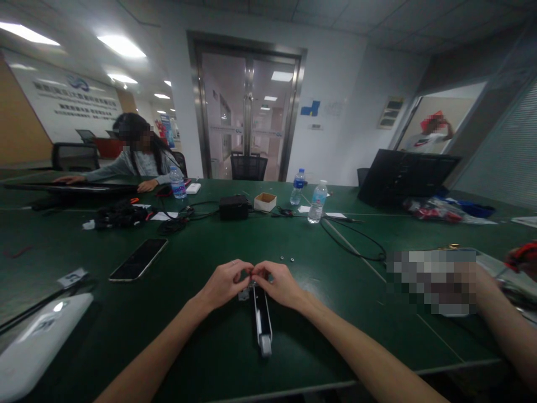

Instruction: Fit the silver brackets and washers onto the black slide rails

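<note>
A narrow white-and-black device (262,319) lies lengthwise on the green table (201,347), its light end toward me. Over its far end my left hand (229,282) and my right hand (274,282) meet, thumbs and index fingers pinched together at the fingertips. Whatever sits between those fingertips is too small to make out. Under the left fingers a small metal-looking piece (243,294) shows beside the device. Just beyond my right hand lie two tiny ring-like parts (287,258).
A phone (138,259) and a white casing (42,347) lie left. Farther back are a small open box (265,201), a black adapter (234,207), cables and water bottles (318,202). At right, another person's arm (503,319) reaches over the table near a monitor (406,176).
</note>
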`<state>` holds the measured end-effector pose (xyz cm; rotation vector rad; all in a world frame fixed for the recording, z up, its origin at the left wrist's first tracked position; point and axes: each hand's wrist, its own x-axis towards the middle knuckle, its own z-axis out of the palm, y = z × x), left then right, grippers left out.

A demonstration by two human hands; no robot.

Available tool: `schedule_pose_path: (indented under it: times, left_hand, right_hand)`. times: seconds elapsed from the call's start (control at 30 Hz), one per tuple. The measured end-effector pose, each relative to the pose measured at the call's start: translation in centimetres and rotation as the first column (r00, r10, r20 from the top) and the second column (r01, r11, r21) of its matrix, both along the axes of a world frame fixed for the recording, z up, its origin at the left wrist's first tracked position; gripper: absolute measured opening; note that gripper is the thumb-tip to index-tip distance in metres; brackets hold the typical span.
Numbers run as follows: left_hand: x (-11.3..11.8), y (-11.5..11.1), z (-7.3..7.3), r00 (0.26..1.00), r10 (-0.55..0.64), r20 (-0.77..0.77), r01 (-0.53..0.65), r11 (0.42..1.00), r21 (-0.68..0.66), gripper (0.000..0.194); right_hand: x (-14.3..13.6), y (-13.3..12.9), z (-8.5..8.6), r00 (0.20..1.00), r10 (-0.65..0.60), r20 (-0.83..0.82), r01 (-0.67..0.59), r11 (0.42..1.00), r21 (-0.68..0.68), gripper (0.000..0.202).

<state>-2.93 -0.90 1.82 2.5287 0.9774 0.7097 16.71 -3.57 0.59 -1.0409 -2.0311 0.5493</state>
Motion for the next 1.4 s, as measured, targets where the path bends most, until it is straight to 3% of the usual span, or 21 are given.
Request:
schedule_pose_path:
  times: [0.3, 0.5, 0.63, 0.87, 1.13, 1.2, 1.27, 1.4]
  left_hand:
    - [-1.2, 0.8, 0.9, 0.993, 0.002, -0.118, -0.030, 0.971, -0.237, 0.023]
    - [-1.1, 0.6, 1.0, 0.986, -0.040, -0.162, -0.031, 0.908, -0.418, 0.024]
    - [-1.0, 0.6, 0.9, 0.981, -0.035, -0.192, -0.053, 0.900, -0.432, 0.026]
    - [-0.9, 0.5, 1.3, 0.987, -0.021, -0.158, -0.059, 0.871, -0.488, 0.028]
    - [-0.3, 0.2, 0.9, 0.989, -0.010, -0.147, -0.058, 0.892, -0.449, 0.032]
    - [-0.2, 0.4, 0.7, 0.987, -0.019, -0.160, -0.052, 0.904, -0.425, 0.032]
    - [-0.3, 0.6, 0.5, 0.987, -0.024, -0.156, -0.043, 0.910, -0.413, 0.033]
    - [-0.4, 0.9, 0.4, 0.986, -0.029, -0.163, -0.043, 0.906, -0.421, 0.033]
  right_hand:
    - [2.5, 0.9, 1.6, 0.953, -0.065, 0.294, 0.018, 0.987, 0.159, 0.013]
    - [4.4, 1.3, 2.5, 0.837, 0.071, 0.542, -0.014, 0.994, -0.108, 0.010]
    - [4.1, 1.3, 2.2, 0.835, 0.151, 0.530, -0.032, 0.973, -0.228, 0.009]
    - [4.0, 1.3, 2.2, 0.841, 0.173, 0.513, -0.047, 0.967, -0.250, 0.011]
    - [4.7, 1.3, 2.7, 0.837, 0.191, 0.512, -0.046, 0.958, -0.282, 0.014]
    - [5.4, 1.7, 2.9, 0.840, 0.118, 0.530, -0.005, 0.978, -0.210, 0.017]
    - [6.2, 2.1, 2.9, 0.831, -0.041, 0.555, 0.108, 0.990, -0.088, 0.021]
    - [7.7, 3.0, 2.1, 0.746, -0.300, 0.594, 0.355, 0.935, 0.027, 0.031]
